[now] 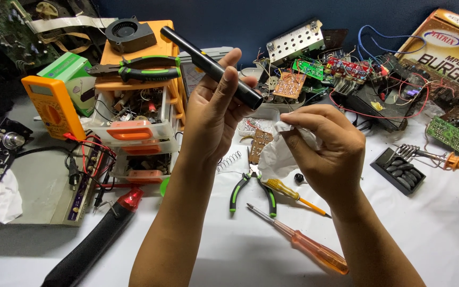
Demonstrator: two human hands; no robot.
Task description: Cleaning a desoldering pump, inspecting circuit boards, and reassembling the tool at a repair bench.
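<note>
Left hand (212,114) fingers closed around black tube (211,66), tip pointing 10 o'clock. Right hand (328,146) pinches white tissue (280,154) at tube's 4 o'clock end.

pliers (251,188) left of screwdriver (298,240); multimeter (54,106) far left, on table (442,234).

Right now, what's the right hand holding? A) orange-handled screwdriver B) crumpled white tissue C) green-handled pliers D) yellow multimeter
B: the right hand pinches a crumpled white tissue just below the end of the black tube gripped in the left hand; the orange-handled screwdriver and green-handled pliers lie on the table, and the yellow multimeter sits at the far left.
</note>
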